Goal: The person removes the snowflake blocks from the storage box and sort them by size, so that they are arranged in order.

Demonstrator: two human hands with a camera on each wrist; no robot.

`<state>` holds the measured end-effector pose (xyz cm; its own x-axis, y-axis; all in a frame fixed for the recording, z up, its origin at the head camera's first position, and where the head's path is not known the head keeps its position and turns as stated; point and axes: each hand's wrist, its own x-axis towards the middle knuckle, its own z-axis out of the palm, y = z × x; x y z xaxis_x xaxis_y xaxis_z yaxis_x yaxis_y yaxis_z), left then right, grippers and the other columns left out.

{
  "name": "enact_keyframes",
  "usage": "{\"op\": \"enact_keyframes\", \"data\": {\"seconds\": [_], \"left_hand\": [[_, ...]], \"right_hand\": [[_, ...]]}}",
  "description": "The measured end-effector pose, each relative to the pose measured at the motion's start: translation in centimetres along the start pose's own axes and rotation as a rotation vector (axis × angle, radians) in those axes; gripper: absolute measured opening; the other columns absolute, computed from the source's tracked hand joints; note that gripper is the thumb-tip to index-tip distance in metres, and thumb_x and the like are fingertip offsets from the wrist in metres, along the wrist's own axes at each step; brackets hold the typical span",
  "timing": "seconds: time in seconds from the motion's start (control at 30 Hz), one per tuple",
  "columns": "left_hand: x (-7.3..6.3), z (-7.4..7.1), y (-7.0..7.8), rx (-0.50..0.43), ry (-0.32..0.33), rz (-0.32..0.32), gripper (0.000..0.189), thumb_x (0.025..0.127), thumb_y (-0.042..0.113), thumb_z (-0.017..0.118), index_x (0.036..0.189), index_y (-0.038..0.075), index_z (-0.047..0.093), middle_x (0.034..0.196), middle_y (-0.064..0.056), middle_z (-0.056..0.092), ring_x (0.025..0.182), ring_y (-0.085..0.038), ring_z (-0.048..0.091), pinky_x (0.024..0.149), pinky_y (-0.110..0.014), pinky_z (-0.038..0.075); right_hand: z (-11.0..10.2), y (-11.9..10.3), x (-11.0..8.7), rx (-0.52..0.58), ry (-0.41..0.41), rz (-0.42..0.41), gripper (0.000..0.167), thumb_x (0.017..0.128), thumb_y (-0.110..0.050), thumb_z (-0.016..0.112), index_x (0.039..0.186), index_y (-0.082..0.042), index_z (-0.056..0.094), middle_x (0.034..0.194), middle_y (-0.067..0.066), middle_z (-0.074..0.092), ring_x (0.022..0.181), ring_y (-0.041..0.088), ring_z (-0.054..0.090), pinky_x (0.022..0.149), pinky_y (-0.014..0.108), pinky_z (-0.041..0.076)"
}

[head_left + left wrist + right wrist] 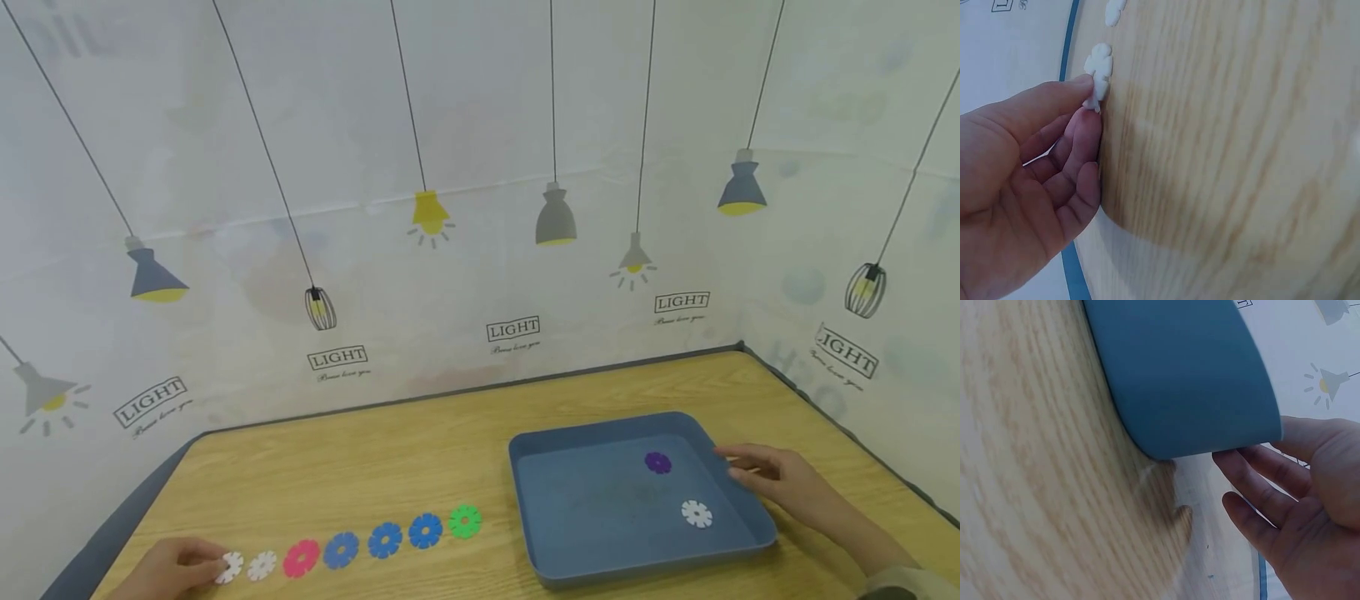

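Perhaps to keep it in line, my left hand (171,570) pinches a white disc (232,569) at 8 o'clock on my head feed, ending a row with 6 other discs (302,558); my right hand (797,485), fingers loosely spread, touches the tray (585,504) at 4 o'clock, probably steadying it.

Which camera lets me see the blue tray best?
The head view, because it shows nearly all of the blue tray, even the purple piece and white piece inside. The right wrist view shows only part of its outside wall, by the right hand. The left wrist view doesn't show it.
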<state>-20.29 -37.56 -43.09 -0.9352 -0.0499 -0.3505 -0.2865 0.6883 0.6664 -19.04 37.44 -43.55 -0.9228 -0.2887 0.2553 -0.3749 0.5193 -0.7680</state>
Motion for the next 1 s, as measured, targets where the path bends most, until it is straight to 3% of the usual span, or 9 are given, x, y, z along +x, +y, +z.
{"op": "enact_keyframes", "data": {"seconds": [0.13,0.4,0.5,0.57,0.67,0.77,1.0], "left_hand": [[0.0,0.0,-0.3,0.035,0.014,0.034,0.023,0.082,0.01,0.067,0.094,-0.008,0.065,0.086,-0.009,0.063,0.074,-0.015,0.055,0.066,-0.03,0.047],[0.4,0.1,-0.5,0.066,0.053,-0.016,0.025,0.079,0.015,0.07,0.095,-0.004,0.066,0.086,-0.008,0.063,0.076,-0.016,0.054,0.068,-0.033,0.047],[0.1,-0.1,0.0,0.078,0.066,0.002,0.028,0.08,0.018,0.069,0.098,-0.004,0.065,0.086,-0.007,0.063,0.076,-0.016,0.054,0.068,-0.034,0.047],[-0.2,-0.2,0.9,0.104,0.08,0.052,0.029,0.081,0.018,0.068,0.099,-0.005,0.064,0.086,-0.006,0.063,0.076,-0.016,0.054,0.067,-0.035,0.047],[-0.9,0.0,3.3,0.144,0.105,0.159,0.026,0.083,0.016,0.066,0.099,-0.005,0.064,0.084,-0.005,0.062,0.074,-0.017,0.055,0.063,-0.032,0.047],[-1.6,1.0,6.8,0.155,0.104,0.3,0.023,0.084,0.013,0.065,0.099,-0.003,0.063,0.083,-0.005,0.062,0.072,-0.019,0.057,0.061,-0.03,0.048],[-2.5,6.6,16.6,0.127,-0.012,0.678,0.018,0.084,0.016,0.066,0.1,0.007,0.063,0.084,0.001,0.061,0.074,-0.014,0.056,0.061,-0.025,0.048]], "right_hand": [[0.0,-0.1,0.0,-0.005,0.002,0.006,0.033,0.093,-0.006,0.052,0.118,0.014,0.05,0.109,-0.032,0.049,0.088,-0.004,0.056,0.066,0.025,0.051],[0.0,-0.2,0.0,-0.005,0.002,0.011,0.033,0.093,-0.006,0.052,0.119,0.014,0.05,0.109,-0.032,0.049,0.088,-0.004,0.056,0.066,0.025,0.05],[0.0,-0.1,0.0,-0.008,0.003,0.002,0.032,0.093,-0.006,0.052,0.119,0.013,0.05,0.109,-0.032,0.049,0.088,-0.004,0.056,0.065,0.025,0.05],[0.0,0.0,0.0,-0.009,0.006,-0.002,0.032,0.093,-0.005,0.052,0.119,0.013,0.05,0.109,-0.031,0.049,0.088,-0.004,0.056,0.065,0.025,0.05],[0.0,0.1,0.0,-0.011,0.01,-0.008,0.032,0.092,-0.005,0.052,0.118,0.013,0.051,0.109,-0.031,0.05,0.088,-0.004,0.056,0.065,0.025,0.05],[0.0,0.2,0.0,-0.009,0.007,-0.007,0.032,0.093,-0.005,0.052,0.119,0.013,0.051,0.11,-0.031,0.049,0.089,-0.005,0.055,0.066,0.025,0.05],[0.0,0.2,0.1,-0.002,0.0,-0.015,0.032,0.092,-0.005,0.053,0.118,0.015,0.05,0.11,-0.032,0.048,0.09,-0.006,0.055,0.066,0.025,0.05]]}}
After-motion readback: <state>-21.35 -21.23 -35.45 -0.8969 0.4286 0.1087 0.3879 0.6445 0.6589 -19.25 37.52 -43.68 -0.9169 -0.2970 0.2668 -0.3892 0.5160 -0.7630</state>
